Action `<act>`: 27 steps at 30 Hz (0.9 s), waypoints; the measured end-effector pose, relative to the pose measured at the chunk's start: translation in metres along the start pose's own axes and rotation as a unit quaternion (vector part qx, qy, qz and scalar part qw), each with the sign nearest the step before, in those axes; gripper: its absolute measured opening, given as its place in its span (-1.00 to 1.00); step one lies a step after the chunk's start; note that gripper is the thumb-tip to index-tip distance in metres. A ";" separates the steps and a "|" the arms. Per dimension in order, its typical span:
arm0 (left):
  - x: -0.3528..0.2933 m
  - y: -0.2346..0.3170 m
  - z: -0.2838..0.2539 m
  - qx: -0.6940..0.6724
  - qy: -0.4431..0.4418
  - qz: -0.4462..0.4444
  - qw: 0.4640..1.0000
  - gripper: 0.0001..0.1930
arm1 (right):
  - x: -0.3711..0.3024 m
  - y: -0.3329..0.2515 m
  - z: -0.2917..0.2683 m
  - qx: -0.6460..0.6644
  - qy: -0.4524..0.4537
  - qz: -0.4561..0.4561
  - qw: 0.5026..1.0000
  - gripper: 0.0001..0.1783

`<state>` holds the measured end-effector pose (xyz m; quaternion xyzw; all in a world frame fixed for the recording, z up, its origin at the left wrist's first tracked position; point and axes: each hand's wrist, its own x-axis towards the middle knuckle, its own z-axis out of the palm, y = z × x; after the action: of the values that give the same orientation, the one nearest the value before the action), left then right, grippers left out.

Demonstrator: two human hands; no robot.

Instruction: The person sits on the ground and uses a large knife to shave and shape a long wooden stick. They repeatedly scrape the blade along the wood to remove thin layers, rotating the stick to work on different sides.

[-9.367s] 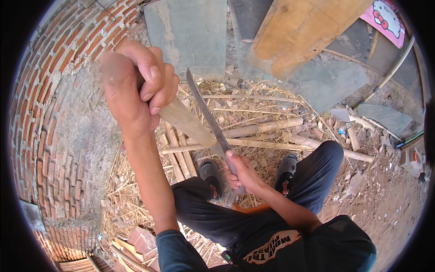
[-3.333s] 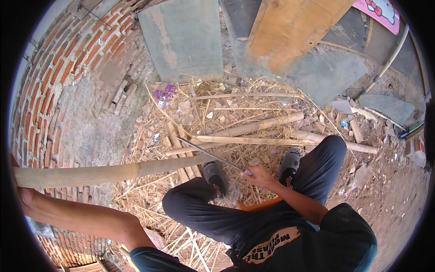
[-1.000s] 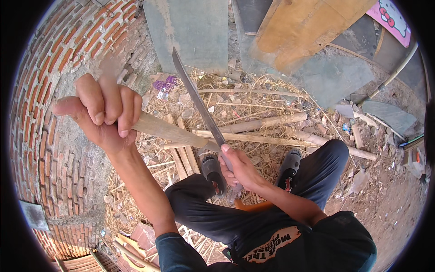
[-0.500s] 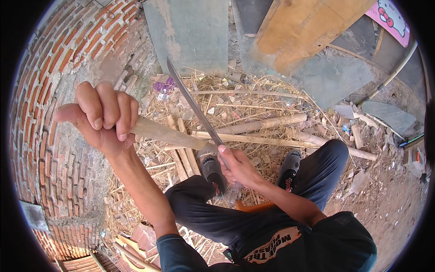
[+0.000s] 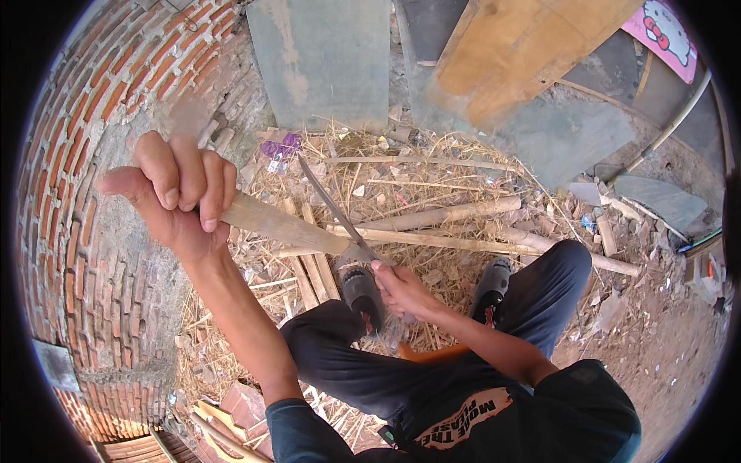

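My left hand is raised at the left, its fingers curled round one end of a flat, pale bamboo strip. The strip slants down to the right, toward my right hand. In that hand is a machete with a long, dark, narrow blade, pointing up and to the left. Its handle is mostly hidden by my fingers. Near the strip's lower end the blade crosses it; whether it is cutting in I cannot tell.
Straw, shavings and bamboo poles cover the ground around my shoes. Short split pieces lie beside my left foot. A brick wall rises at the left. Grey panels and a brown board lean at the back.
The machete's tip has swung down and slightly to the right, so the blade looks shorter. My left hand and the strip have shifted very little.
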<state>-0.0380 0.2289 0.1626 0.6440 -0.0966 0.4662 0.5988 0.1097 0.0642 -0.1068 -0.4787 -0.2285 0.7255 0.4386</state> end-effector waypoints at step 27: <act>-0.007 0.002 -0.005 -0.012 -0.002 -0.002 1.000 -0.42 | 0.064 0.107 -0.029 -0.203 0.135 -0.177 0.954 -0.43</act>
<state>-0.0459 0.2299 0.1582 0.6376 -0.1019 0.4629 0.6073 0.0807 0.0621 -0.2314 -0.6029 -0.3906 0.5031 0.4804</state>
